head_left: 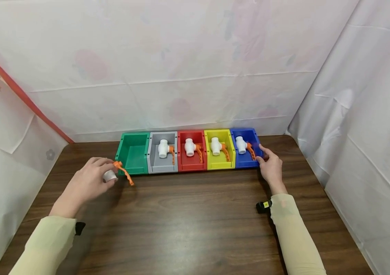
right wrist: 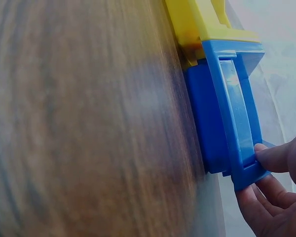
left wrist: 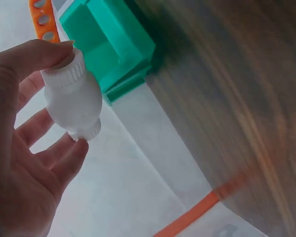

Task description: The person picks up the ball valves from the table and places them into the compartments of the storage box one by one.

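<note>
My left hand [head_left: 90, 179] holds a white ball valve [left wrist: 74, 101] between thumb and fingers, just off the front left corner of the green bin [head_left: 134, 152]. The valve's orange handle [head_left: 126, 174] points out to the right, toward the table's front. At the far end of the row, my right hand [head_left: 271, 168] pinches the front right corner of the blue bin [right wrist: 207, 118], thumb on the inside of the rim and fingers outside. Inside the blue bin lies another white valve [head_left: 241, 145] with an orange handle.
Between the green and blue bins stand a grey bin [head_left: 153, 166], a red bin [head_left: 192, 167] and a yellow bin [head_left: 220, 165], each with one orange-handled valve. The row sits at the back of the wooden table [head_left: 181, 229], against a white curtain [head_left: 181, 57].
</note>
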A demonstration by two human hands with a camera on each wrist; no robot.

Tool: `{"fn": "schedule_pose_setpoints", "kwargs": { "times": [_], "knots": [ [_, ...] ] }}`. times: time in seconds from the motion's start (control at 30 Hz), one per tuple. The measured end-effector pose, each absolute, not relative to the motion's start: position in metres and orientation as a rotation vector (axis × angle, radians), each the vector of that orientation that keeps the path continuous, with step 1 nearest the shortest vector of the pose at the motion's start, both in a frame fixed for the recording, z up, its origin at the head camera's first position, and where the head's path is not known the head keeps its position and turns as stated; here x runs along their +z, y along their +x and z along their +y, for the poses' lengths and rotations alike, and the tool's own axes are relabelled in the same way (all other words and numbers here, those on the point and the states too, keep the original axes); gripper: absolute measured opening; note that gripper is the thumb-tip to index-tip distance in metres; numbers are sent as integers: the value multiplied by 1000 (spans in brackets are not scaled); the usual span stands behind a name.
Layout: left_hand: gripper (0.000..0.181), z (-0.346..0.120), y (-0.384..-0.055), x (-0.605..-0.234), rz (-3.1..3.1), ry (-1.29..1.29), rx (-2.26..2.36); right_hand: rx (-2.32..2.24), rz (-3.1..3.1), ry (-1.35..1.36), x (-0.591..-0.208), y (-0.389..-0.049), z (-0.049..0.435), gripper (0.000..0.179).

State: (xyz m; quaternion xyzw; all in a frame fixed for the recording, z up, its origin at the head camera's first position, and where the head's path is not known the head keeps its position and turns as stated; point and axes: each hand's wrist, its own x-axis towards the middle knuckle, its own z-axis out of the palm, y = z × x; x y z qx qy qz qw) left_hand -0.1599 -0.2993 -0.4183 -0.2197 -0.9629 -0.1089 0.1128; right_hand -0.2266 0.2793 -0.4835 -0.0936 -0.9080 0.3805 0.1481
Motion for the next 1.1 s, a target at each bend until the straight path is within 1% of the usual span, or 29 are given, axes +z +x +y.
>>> {"fn": "schedule_pose_setpoints", "kwargs": {
  "times": [0.27, 0.53, 0.97, 1.1],
  "knots": [
    [25, -287, -182, -409, -2800, -594, -280, 1095, -2592, -262, -482, -226, 279, 48],
    [24, -282, -199, -411, -2779, -560, -274, 1095, -2605, -270, -484, -227, 280, 49],
    [27, -277, -218, -418, -2727, -638, -245, 1063, -2616, -225, -485, -228, 281, 49],
    [25, -276, -224, -418, -2725, -657, -232, 1042, -2604, -204, -485, -228, 281, 48]
  ]
}}
